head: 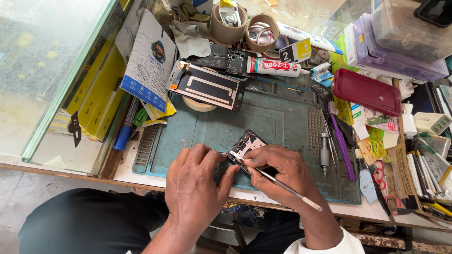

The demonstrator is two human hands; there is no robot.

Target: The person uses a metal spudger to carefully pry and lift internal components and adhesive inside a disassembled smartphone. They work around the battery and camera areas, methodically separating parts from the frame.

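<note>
This is a phone repair workshop. Under the grip of both hands lies a teal repair mat (278, 117) on a crowded tabletop (127, 171). Beyond the grip sit a detached phone screen panel (207, 86), a glue tube (273, 66) and tape rolls (262, 32); right of it, a precision screwdriver (324, 153), tweezers (330, 136) and plastic parts boxes (395, 51).

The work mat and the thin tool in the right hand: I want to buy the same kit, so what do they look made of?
The work mat looks like soft silicone or rubber: matte teal, with moulded ridges and shallow trays, scuffed. The thin tool in the right hand looks like bare metal: slim, silvery, with a flattened end and a dull shine. Its exact alloy cannot be told.
</note>
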